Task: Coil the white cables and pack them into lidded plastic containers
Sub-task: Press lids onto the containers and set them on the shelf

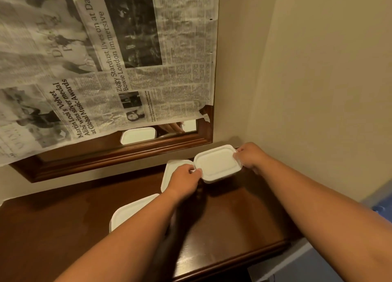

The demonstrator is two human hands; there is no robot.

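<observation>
A white lidded plastic container point(217, 164) is held just above the far right part of the dark wooden table point(244, 213). My left hand point(185, 178) grips its left edge and my right hand point(251, 155) grips its right edge. Behind my left hand lies a second white lidded container point(169, 171), partly hidden. A third white lidded container point(132, 212) sits nearer me, partly under my left forearm. No white cable shows in this view.
A wood-framed mirror point(127, 154) leans on the wall behind the table, mostly covered with newspaper point(95, 58). A beige wall point(318, 80) closes the right side. The table's front edge point(233, 260) runs lower right, with a blue object point(379, 199) beyond it.
</observation>
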